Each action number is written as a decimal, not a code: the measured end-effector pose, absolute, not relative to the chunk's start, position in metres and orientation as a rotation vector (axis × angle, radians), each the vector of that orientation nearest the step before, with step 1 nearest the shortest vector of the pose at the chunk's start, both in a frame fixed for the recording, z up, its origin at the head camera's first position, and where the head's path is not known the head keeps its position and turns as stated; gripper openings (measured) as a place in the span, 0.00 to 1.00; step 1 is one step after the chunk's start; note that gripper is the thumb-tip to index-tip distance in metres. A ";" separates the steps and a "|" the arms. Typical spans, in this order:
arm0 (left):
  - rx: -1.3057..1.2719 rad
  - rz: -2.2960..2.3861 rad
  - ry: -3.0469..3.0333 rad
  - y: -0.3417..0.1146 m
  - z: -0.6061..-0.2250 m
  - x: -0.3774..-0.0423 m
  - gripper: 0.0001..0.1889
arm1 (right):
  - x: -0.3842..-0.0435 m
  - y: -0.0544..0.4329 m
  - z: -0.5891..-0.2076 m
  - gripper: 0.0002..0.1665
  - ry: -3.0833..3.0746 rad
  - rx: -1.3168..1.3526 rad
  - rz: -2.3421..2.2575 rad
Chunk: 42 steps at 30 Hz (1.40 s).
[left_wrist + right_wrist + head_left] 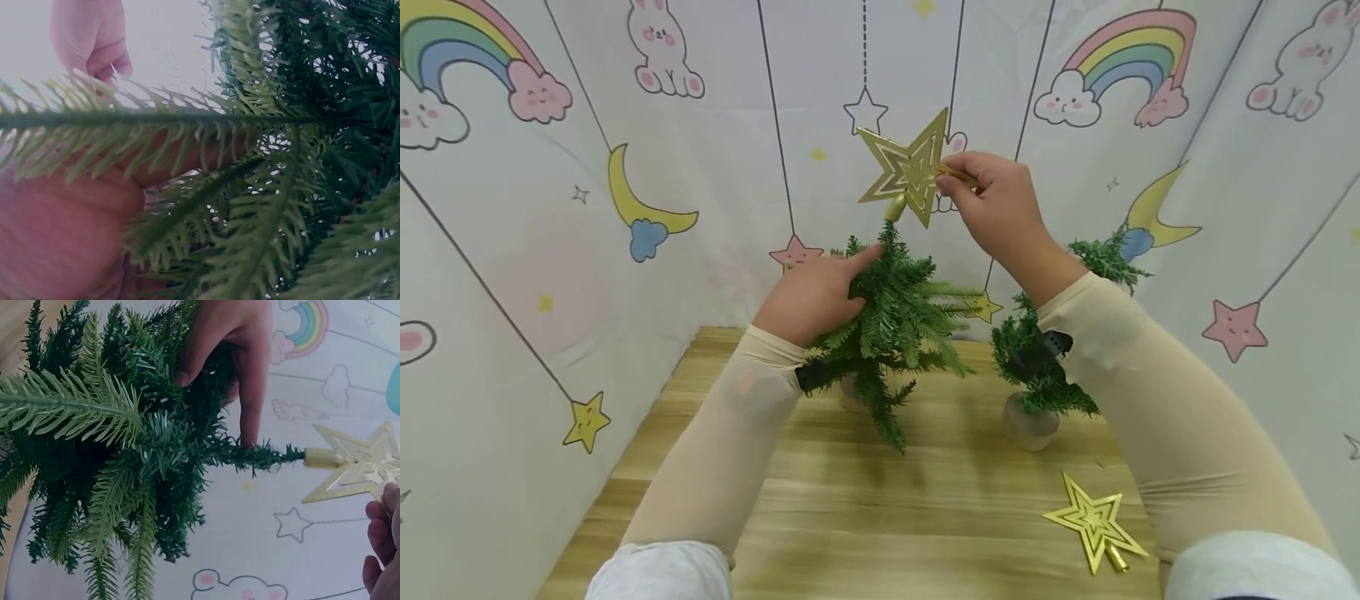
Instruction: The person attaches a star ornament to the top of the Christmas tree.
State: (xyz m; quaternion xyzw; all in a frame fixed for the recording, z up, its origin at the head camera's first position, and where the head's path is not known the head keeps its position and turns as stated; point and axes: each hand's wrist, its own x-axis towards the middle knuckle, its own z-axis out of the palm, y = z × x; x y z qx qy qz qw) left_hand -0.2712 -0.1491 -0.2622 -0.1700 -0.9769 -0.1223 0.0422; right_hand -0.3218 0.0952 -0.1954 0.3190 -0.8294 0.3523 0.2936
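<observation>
A gold star tree topper (910, 167) sits upright at the tip of a small artificial Christmas tree (895, 308). My right hand (1000, 200) pinches one point of the star between thumb and fingers. In the right wrist view, the topper's short tube (320, 458) surrounds the end of the stem. Lower down, my left hand (816, 296) holds the upper tree, its index finger (251, 400) stretched along to the top stem and its thumb against the branches. Foliage hides the other fingers in part; in the left wrist view, needles cover much of that hand (62, 231).
Another gold star topper (1093, 521) lies on the wooden table (880, 517) at front right. A second small tree (1045, 383) with a pale round base (1032, 421) stands to the right, partly behind my right forearm. A printed cloth (715, 183) hangs around the table.
</observation>
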 end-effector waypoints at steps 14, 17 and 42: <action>-0.536 -0.359 -2.975 -0.143 -0.265 -0.272 0.39 | -0.326 0.092 -0.206 0.18 -2.217 0.992 0.765; -0.537 -0.368 -2.968 -0.144 -0.268 -0.272 0.37 | -0.326 0.091 -0.208 0.18 -2.224 0.995 0.781; -0.497 -0.466 -2.993 -0.158 -0.270 -0.281 0.37 | -0.308 0.113 -0.209 0.37 -2.239 0.926 0.802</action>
